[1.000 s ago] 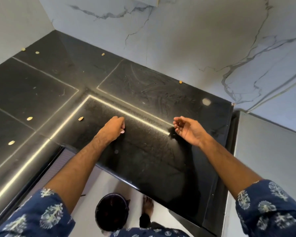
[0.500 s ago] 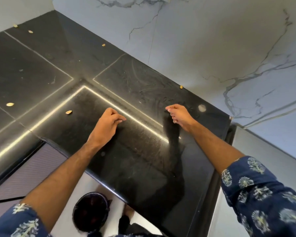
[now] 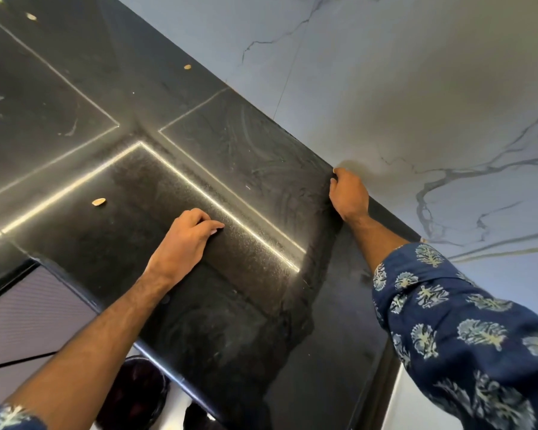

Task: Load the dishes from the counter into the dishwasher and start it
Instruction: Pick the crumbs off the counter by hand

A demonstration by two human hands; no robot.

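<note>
While left grip [image 3: 187, 235] rests mid-counter [image 3: 246, 305], right grip [image 3: 348, 193] at wall edge.

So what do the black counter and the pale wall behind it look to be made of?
Counter: likely polished black stone such as granite; glossy, faintly speckled, mirrors a light strip, shows thin joint lines. Wall: white marble or marble-look slabs; grey veining, smooth soft sheen, one thin vertical seam.

Both hands, left [image 3: 185, 235] and right [image 3: 348, 193], rest on black counter [image 3: 249, 321].
</note>
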